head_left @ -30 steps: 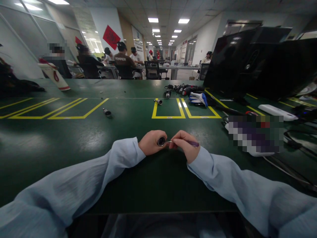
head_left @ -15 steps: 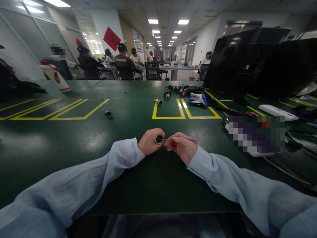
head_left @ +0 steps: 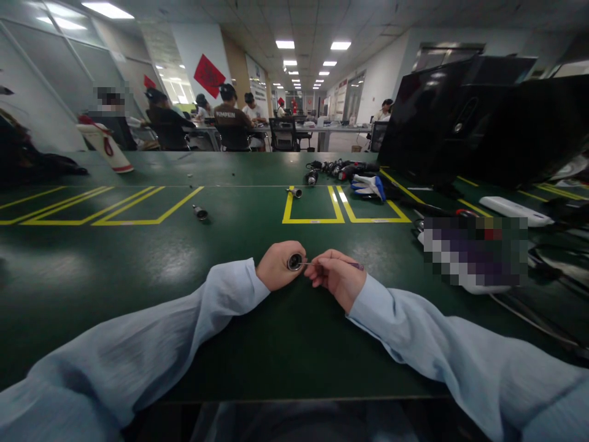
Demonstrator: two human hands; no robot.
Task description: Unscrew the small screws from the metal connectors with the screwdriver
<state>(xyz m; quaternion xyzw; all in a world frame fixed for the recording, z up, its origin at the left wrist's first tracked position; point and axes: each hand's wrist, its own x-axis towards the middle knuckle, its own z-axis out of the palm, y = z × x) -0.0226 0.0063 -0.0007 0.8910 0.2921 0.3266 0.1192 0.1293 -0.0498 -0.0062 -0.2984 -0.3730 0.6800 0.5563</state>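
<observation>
My left hand (head_left: pixel 277 265) is wrapped around a round metal connector (head_left: pixel 295 262), its open end facing me and dark inside. Most of the connector's body is hidden in my fingers. My right hand (head_left: pixel 338 270) pinches a thin screwdriver (head_left: pixel 357 266), whose slim shaft points left to the connector's rim. Whether the tip is inside or only at the edge I cannot tell. Ahead of my hands, a similar metal connector (head_left: pixel 200 213) lies on the green table to the left. Another small connector (head_left: pixel 295 193) rests by a yellow taped outline.
Black cables and tools (head_left: pixel 340 169) lie heaped farther back, beside a blue and white glove (head_left: pixel 368 186). At the right stand dark monitors (head_left: pixel 427 123), with a white power strip (head_left: pixel 515 210) and cords. A white cup-like container (head_left: pixel 107 147) leans at the back left. People sit beyond the table.
The screwdriver's angle at the connector has shifted slightly as my right hand turned a little. The view has tilted slightly. Both hands keep their hold.
</observation>
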